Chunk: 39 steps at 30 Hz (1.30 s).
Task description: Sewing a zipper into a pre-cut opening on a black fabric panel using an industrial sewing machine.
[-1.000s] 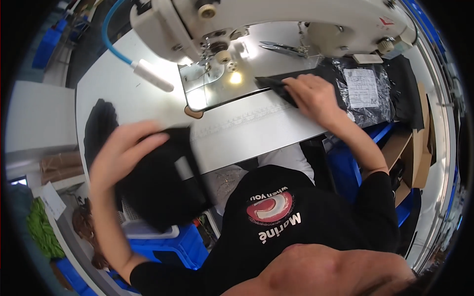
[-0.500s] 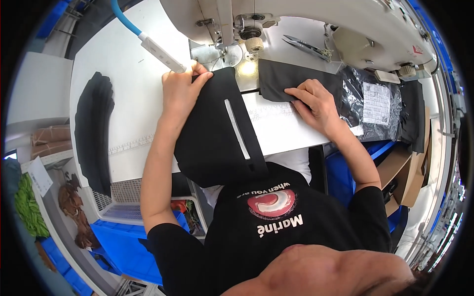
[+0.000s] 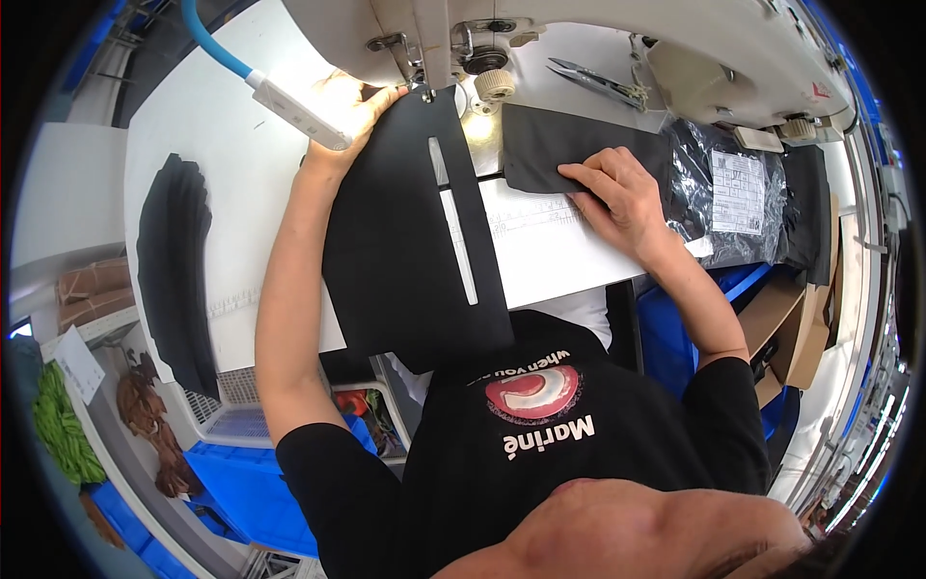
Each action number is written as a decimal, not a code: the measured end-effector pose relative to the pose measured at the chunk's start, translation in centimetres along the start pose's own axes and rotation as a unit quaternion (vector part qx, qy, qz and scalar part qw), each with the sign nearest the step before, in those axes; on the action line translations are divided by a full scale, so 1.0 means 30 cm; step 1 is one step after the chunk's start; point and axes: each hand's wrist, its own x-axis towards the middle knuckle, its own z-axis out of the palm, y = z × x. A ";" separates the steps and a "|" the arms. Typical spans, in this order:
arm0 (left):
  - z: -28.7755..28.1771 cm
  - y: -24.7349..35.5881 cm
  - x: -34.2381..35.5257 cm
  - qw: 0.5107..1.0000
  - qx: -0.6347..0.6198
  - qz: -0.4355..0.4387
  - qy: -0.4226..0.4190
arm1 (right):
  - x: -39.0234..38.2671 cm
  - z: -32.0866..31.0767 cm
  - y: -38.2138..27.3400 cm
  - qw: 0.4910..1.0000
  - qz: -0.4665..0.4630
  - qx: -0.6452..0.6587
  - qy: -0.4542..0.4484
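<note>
Black fabric panel point(image 3: 405, 232) with a white lengthwise stripe point(image 3: 457, 232); second black fabric piece point(image 3: 569, 145). White table point(image 3: 193, 125) and sewing machine point(image 3: 579, 29). Blue lamp hose point(image 3: 214, 43); blue bins point(image 3: 241, 482).
</note>
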 end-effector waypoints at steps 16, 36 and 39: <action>-0.166 0.545 0.014 0.983 -0.045 0.010 -0.176 | -0.143 -0.093 -0.033 0.996 -0.043 -0.074 -0.010; -0.092 0.496 0.121 0.881 -0.320 -0.254 -0.240 | -0.236 -0.140 0.023 0.990 0.138 -0.022 0.032; -0.076 0.498 0.058 0.975 -0.171 -0.029 -0.141 | -0.230 -0.125 0.013 0.988 0.126 -0.092 0.010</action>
